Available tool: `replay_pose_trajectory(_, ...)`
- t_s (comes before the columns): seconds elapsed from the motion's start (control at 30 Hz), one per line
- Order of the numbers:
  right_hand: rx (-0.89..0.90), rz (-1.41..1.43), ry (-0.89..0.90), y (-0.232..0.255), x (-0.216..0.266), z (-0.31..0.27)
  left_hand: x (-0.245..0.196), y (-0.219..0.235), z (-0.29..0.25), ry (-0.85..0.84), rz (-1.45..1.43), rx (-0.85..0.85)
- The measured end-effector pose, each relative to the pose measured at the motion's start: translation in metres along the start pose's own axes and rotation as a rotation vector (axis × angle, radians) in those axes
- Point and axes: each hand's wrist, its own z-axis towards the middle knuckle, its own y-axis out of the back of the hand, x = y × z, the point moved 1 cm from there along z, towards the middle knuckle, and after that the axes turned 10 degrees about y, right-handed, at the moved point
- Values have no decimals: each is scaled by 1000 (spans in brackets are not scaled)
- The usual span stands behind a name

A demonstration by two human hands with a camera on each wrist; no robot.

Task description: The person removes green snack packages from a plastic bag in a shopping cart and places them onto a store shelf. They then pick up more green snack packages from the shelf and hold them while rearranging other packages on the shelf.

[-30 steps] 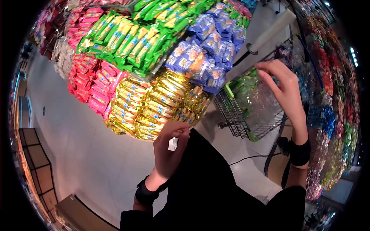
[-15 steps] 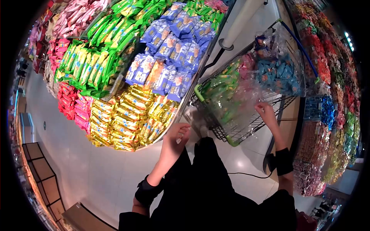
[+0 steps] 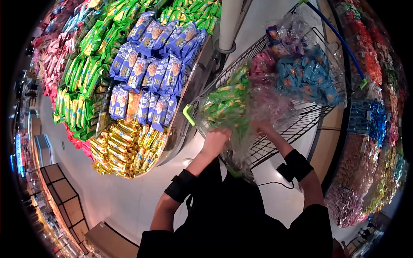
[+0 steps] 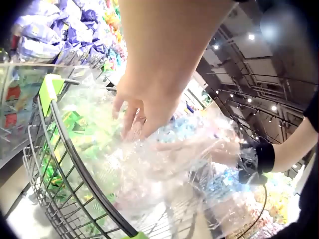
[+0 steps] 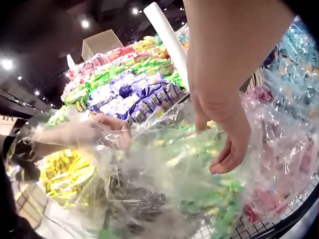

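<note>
A clear plastic bag [image 3: 241,144] with green snack packs [image 3: 230,101] in it lies at the near end of a wire shopping cart [image 3: 275,144]. My left hand [image 3: 216,141] grips the bag's edge on the left, by the cart's front rim. On the other side my right hand [image 3: 266,129] holds the bag too, its fingertips partly hidden by film in the head view. In the right wrist view the bag's edge stretches between the left hand [image 5: 112,130] and the right hand [image 5: 224,129], with the green packs below.
More bags with pink packs [image 3: 264,64] and blue packs [image 3: 307,79] sit deeper in the cart. A display heaped with purple packs [image 3: 148,71] and gold packs [image 3: 122,146] stands to the left, a post [image 3: 230,26] behind it. Shiny wrapped goods [image 3: 365,124] line the right.
Both hands, earlier apart and away from the bag's near edge, have come together at it and taken hold. The view has swung right, bringing the cart nearer the middle.
</note>
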Motion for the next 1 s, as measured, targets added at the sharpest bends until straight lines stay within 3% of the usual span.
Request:
replay_pose_trajectory(0.03,10,2,-1,3,9,-4,0,8,4,97,-75,-77)
replay_pose_trajectory(0.07,-45,-58,63,11,21,-8,1,18,12,86,-184,-160)
replay_pose_trajectory(0.13,-90,-125,139,13,53,-28,-8,41,27,158,-192,-182)
replay_pose_trajectory(0.2,-238,-72,623,-4,80,-74,-15,52,43,223,-277,-222)
replay_pose_trajectory(0.27,-107,-245,588,-28,128,-130,-26,61,56,208,-330,-261)
replay_pose_trajectory(0.4,-103,-568,619,-48,134,-162,-50,66,67,153,-446,-343)
replay_pose_trajectory(0.47,-27,-399,556,-45,135,-157,-51,69,65,141,-465,-402)
replay_pose_trajectory(0.6,33,-121,502,-64,178,-199,-46,90,51,246,-518,-451)
replay_pose_trajectory(0.63,-44,-312,620,-72,183,-205,-46,95,50,285,-517,-443)
replay_pose_trajectory(0.67,-127,-502,738,-78,186,-210,-45,92,51,209,-466,-521)
replay_pose_trajectory(0.7,-122,-505,741,-78,177,-200,-50,97,49,212,-466,-526)
replay_pose_trajectory(0.77,-195,-637,616,-66,146,-155,-63,113,42,196,-746,-469)
replay_pose_trajectory(0.83,-178,-457,504,-47,128,-125,-65,115,28,212,-772,-546)
replay_pose_trajectory(0.9,-195,-558,610,-38,127,-115,-65,106,6,240,-800,-613)
replay_pose_trajectory(1.0,-172,-677,749,-42,149,-127,-56,54,-22,244,-731,-226)
